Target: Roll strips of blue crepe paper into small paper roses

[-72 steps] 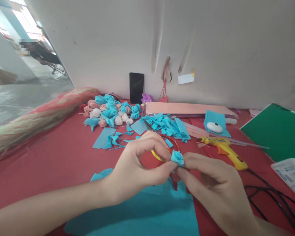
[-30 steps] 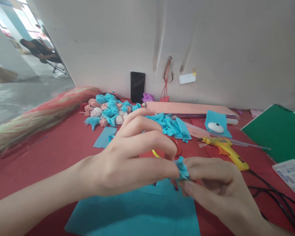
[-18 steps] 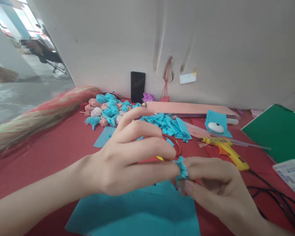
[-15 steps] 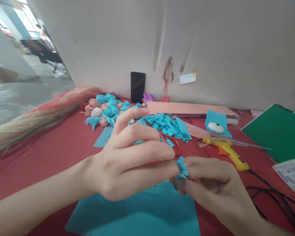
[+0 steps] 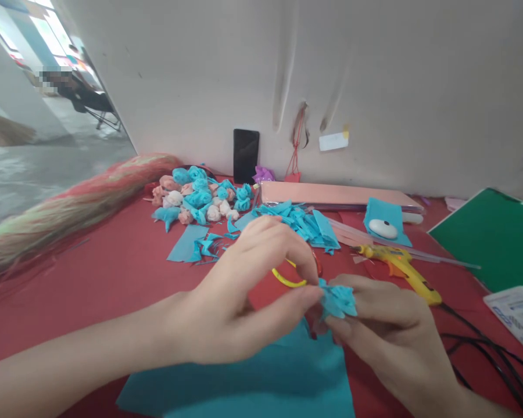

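Note:
A small blue crinkled paper flower (image 5: 339, 300) is between my two hands, above the red tabletop. My right hand (image 5: 387, 325) grips it from the right, thumb below and fingers curled. Thumb and fingertips of my left hand (image 5: 248, 290) pinch its left edge. Beneath both hands lies a larger blue paper sheet (image 5: 244, 389), partly covered by my left wrist. Behind the left fingers show the yellow and red handles of scissors (image 5: 290, 281); their blades are hidden.
Blue, pink and white paper flowers (image 5: 198, 199) are heaped at back left, beside blue paper strips (image 5: 294, 217). A yellow glue gun (image 5: 401, 264) with black cord lies right. A phone (image 5: 246, 155) leans on the wall. Also here are a white mouse-shaped object (image 5: 382, 229) and a green board (image 5: 492, 238).
My left hand has turned over, from a fingertip inside the flower to a pinch on its edge. More of the flower shows. The right hand keeps its grip.

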`<state>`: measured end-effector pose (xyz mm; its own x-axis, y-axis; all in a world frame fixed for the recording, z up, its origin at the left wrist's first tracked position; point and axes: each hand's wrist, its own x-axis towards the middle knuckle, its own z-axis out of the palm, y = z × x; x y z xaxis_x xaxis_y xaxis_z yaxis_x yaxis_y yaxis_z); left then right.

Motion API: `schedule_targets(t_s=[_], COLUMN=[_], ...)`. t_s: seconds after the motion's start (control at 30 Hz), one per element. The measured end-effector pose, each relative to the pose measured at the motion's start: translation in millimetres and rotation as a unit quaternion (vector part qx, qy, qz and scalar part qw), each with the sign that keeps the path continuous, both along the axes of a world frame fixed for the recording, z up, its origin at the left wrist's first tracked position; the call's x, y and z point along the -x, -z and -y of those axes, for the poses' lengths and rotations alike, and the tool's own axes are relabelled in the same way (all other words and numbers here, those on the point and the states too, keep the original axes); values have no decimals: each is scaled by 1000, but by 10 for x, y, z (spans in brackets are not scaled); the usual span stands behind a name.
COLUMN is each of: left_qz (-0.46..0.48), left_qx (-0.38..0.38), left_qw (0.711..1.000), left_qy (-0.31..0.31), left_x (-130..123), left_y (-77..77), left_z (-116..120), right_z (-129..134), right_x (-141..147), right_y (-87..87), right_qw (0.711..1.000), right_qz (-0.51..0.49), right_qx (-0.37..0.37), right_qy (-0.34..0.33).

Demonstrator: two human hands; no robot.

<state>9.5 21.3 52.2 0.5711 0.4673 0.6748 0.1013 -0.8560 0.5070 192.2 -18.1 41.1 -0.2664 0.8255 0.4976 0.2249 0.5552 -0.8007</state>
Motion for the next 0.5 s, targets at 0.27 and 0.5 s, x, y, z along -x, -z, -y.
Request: schedule_targets(t_s=[0.27,0.5], left_qz=[-33,-45], left_qx=[88,52], left_qw=[994,996], left_qy=[51,64], left_x=[-12,19], left_y=[-44,-86], left_z=[57,52], right_z=[24,5], right_x=[-24,-81], right_y=[31,36], right_qw=[990,960], right_qz=[62,149], right_qx=[-123,-235], right_qy=[0,-6])
